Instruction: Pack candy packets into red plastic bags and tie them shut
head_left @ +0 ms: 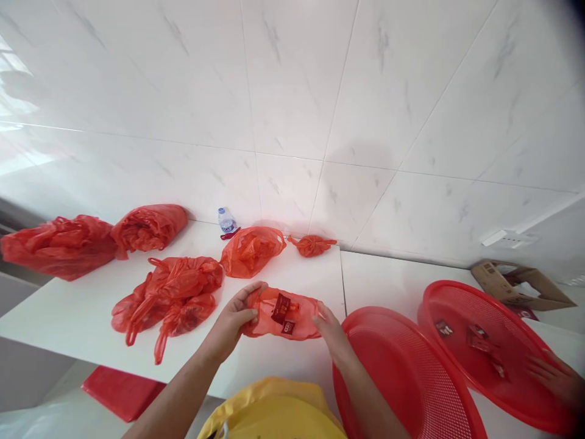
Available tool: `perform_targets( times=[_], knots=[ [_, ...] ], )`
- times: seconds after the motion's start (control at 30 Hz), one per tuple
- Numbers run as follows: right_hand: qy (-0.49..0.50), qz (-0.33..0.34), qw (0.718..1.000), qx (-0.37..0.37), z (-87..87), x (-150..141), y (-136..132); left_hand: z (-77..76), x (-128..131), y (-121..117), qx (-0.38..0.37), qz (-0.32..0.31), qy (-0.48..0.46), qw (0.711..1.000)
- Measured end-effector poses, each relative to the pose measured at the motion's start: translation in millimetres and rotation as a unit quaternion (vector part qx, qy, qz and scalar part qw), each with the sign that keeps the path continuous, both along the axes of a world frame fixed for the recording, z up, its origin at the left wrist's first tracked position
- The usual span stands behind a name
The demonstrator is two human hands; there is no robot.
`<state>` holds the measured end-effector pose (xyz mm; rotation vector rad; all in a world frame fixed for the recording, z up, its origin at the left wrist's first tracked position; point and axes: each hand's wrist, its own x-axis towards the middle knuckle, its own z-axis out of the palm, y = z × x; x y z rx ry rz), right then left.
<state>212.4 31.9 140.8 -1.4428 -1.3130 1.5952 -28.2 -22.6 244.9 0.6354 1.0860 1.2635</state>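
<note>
A thin red plastic bag (267, 328) is stretched between my two hands over the white table, its mouth spread wide. My left hand (238, 317) pinches its left edge, the thumb lying over the rim. At the opposite edge, my right hand (333, 334) is closed on the plastic, its fingertips partly hidden. Inside the bag show a dark red packet (280, 308) and a smaller dark red packet (287, 328). Something orange-red lies beside them.
Knotted red bags (178, 292) lie left, with a loose bag (253, 250) behind. Bag bundles (150, 225) and a water bottle (225, 219) stand near the wall. Right are a red basket (388, 341) and another basket (450, 289) holding packets, with a co-worker's hand (555, 373) over it, plus a cardboard box (543, 299).
</note>
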Motion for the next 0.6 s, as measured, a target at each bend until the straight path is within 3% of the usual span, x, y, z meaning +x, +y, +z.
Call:
perform_targets(
  times=[0.13, 0.27, 0.33, 0.47, 0.6],
  knots=[
    [-0.166, -0.065, 0.981, 0.070, -8.6, 16, -1, -11.2, -11, 4, -0.014, 0.027, 0.036, 0.999],
    [-0.245, -0.070, 0.954, 0.160, -18.0, 4, 0, -13.0, -15, 5, -0.012, 0.035, 0.048, 0.998],
    [-0.286, -0.023, 0.943, 0.169, -20.5, -4, 2, -11.2, -15, 4, -0.009, 0.045, 0.057, 0.997],
    [-0.333, 0.137, 0.929, 0.089, -18.7, -7, 7, -9.6, -20, -1, -0.001, 0.067, 0.076, 0.995],
    [-0.310, 0.168, 0.933, 0.067, 0.7, -9, 17, -17.8, -33, -7, -0.016, 0.077, 0.098, 0.992]
  ],
)
